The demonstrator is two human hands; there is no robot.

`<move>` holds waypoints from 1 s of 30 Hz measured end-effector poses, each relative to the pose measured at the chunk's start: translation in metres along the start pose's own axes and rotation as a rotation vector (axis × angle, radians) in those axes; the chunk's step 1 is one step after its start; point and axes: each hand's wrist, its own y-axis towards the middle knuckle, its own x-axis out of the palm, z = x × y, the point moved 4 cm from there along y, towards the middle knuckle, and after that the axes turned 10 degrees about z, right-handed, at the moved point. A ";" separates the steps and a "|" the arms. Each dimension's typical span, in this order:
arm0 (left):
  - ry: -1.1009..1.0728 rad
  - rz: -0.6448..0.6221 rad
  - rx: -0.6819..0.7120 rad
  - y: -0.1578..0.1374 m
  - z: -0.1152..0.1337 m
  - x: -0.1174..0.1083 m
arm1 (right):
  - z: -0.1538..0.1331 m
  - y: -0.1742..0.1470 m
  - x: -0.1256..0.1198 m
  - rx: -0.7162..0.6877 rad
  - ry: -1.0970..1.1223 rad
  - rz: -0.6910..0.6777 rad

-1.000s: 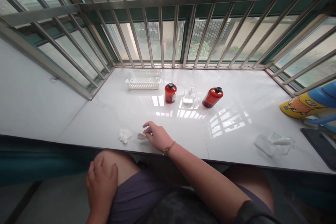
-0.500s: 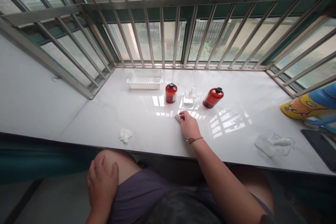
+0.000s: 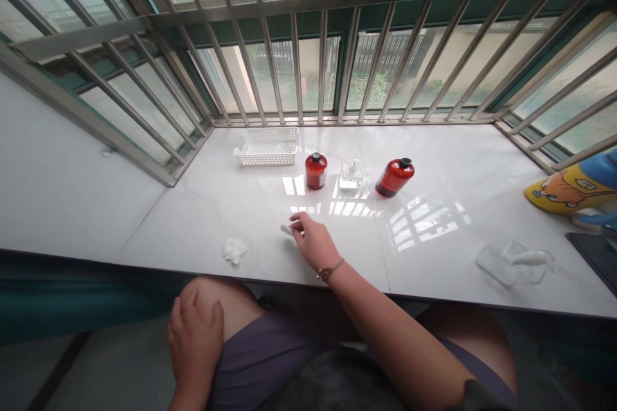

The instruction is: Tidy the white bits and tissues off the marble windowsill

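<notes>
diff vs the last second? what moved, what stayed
The right hand slid a small white pad across the white sill: from near the crumpled tissue out to the right, then back leftward to where it is now. It kept the pad pinched throughout. The left hand stayed on the knee; both red bottles, the basket and the tissue did not shift.

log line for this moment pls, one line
right hand: presses small white wad on white sill | left hand: rests on knee, holds nothing | crumpled wad apart, to the left
</notes>
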 end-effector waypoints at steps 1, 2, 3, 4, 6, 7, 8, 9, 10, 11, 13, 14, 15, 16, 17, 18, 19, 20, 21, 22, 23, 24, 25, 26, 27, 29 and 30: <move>-0.005 0.006 0.002 0.000 0.000 0.000 | 0.012 0.006 -0.016 0.043 -0.022 0.053; -0.009 0.013 0.001 0.000 0.000 0.001 | 0.026 0.012 -0.032 0.086 -0.051 0.104; -0.012 0.019 0.000 0.000 -0.001 0.001 | 0.039 0.018 -0.048 0.129 -0.084 0.158; -0.014 0.023 0.000 0.000 -0.001 0.001 | 0.051 0.023 -0.061 0.169 -0.119 0.209; -0.015 0.023 0.003 -0.001 -0.001 0.002 | 0.070 0.030 -0.079 0.230 -0.183 0.275; -0.016 0.023 0.005 -0.001 -0.001 0.001 | 0.077 0.033 -0.082 0.247 -0.207 0.287; -0.016 0.023 0.006 -0.002 0.000 0.001 | 0.080 0.036 -0.080 0.254 -0.226 0.285; -0.016 0.023 0.006 -0.002 0.000 0.001 | 0.081 0.040 -0.076 0.251 -0.241 0.271; -0.015 0.023 0.005 -0.002 0.000 0.001 | 0.080 0.043 -0.068 0.238 -0.253 0.250; -0.013 0.021 0.003 -0.002 0.000 0.001 | 0.075 0.046 -0.058 0.217 -0.263 0.224; -0.008 0.013 -0.005 -0.002 0.000 0.001 | 0.061 0.052 -0.033 0.159 -0.280 0.162; -0.005 0.006 -0.011 -0.002 -0.001 0.001 | 0.051 0.053 -0.020 0.127 -0.286 0.126; -0.001 -0.002 -0.020 -0.001 -0.001 0.001 | 0.040 0.053 -0.006 0.094 -0.288 0.083; 0.004 -0.009 -0.028 -0.001 -0.002 0.001 | 0.028 0.050 0.007 0.058 -0.286 0.035; 0.007 -0.015 -0.035 -0.001 -0.002 0.001 | 0.016 0.045 0.021 0.020 -0.279 -0.017; 0.010 -0.020 -0.039 0.000 -0.002 0.001 | 0.003 0.036 0.034 -0.024 -0.266 -0.073; 0.013 -0.024 -0.043 0.000 -0.002 0.001 | -0.009 0.025 0.046 -0.069 -0.249 -0.131; 0.014 -0.027 -0.044 0.000 -0.002 0.001 | -0.021 0.012 0.057 -0.113 -0.228 -0.186; 0.014 -0.030 -0.044 0.001 -0.002 0.000 | -0.032 -0.002 0.066 -0.160 -0.201 -0.239; 0.014 -0.033 -0.044 0.001 -0.002 0.000 | -0.041 -0.016 0.073 -0.202 -0.170 -0.288; 0.014 -0.033 -0.043 0.001 -0.001 -0.001 | -0.048 -0.028 0.077 -0.234 -0.139 -0.323; 0.014 -0.033 -0.038 0.001 -0.001 -0.001 | -0.052 -0.038 0.078 -0.254 -0.109 -0.344; 0.011 -0.031 -0.029 0.001 -0.001 -0.001 | -0.054 -0.045 0.075 -0.263 -0.085 -0.352; 0.007 -0.026 -0.016 0.002 0.000 -0.001 | -0.052 -0.048 0.069 -0.256 -0.058 -0.341; 0.003 -0.018 -0.004 0.002 0.000 -0.001 | -0.046 -0.047 0.058 -0.232 -0.024 -0.312; -0.002 -0.005 0.011 0.003 0.000 -0.001 | -0.024 -0.038 0.024 -0.145 0.054 -0.204; -0.002 -0.003 0.008 0.004 0.000 -0.001 | -0.008 -0.032 0.002 -0.083 0.089 -0.127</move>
